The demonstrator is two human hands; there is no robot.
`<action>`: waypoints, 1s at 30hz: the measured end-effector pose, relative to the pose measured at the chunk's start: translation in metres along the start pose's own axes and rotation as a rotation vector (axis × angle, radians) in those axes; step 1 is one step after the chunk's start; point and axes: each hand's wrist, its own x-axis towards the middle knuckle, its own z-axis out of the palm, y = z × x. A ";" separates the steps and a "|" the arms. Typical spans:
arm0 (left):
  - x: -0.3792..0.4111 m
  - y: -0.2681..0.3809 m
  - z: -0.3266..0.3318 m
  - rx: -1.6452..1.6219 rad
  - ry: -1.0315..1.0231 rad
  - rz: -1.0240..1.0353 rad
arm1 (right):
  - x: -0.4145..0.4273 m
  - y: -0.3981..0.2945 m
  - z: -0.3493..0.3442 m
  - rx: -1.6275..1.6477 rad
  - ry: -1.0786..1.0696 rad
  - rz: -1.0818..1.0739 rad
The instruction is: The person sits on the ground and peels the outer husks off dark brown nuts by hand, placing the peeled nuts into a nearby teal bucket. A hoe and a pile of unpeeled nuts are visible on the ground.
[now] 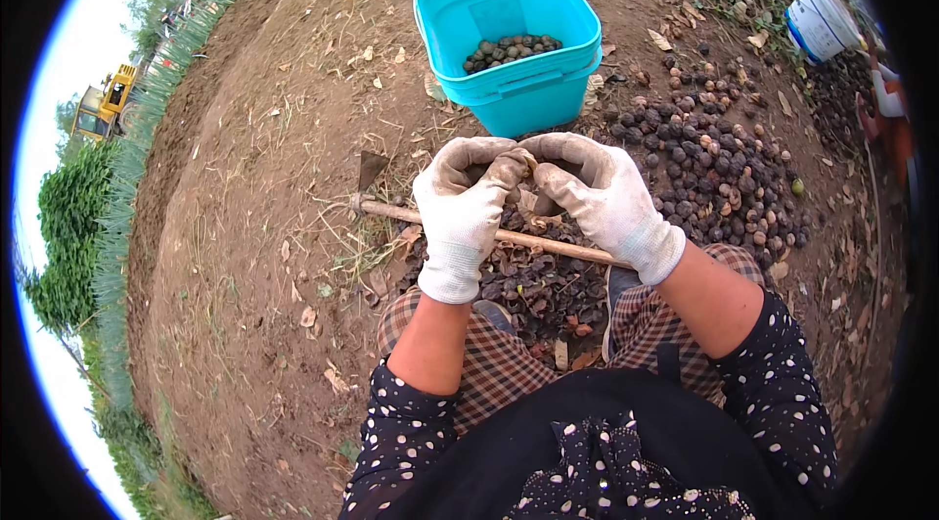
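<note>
My left hand (463, 208) and my right hand (605, 190) wear white knit work gloves with soiled grey-brown palms. Their fingertips meet in front of me around a small walnut (529, 163), mostly hidden by the fingers. Under my wrists lies a hoe; its wooden handle (546, 244) runs across the ground and its rusty blade (373, 169) points up at the left. Dark walnut husks (539, 292) are heaped between my feet. Beyond my hands stands a turquoise bucket (513, 103) with brown walnuts (506, 52) in its bottom and a white handle raised.
On the right spreads a pile of blackened walnuts (722, 168), some with husk and some bare. A white bucket (821, 19) lies tilted at the upper right. Dry leaves and straw litter the brown soil (242, 226). Green crop rows and a yellow construction machine (106, 103) appear far left.
</note>
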 end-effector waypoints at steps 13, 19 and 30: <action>-0.009 -0.020 0.021 0.024 0.170 0.104 | -0.004 0.010 0.005 -0.445 0.190 -0.214; -0.009 -0.019 0.020 -0.133 0.200 0.025 | 0.003 0.011 -0.001 -0.283 0.158 -0.094; 0.000 -0.001 0.003 0.133 0.009 -0.030 | 0.005 0.000 -0.010 -0.050 -0.091 0.174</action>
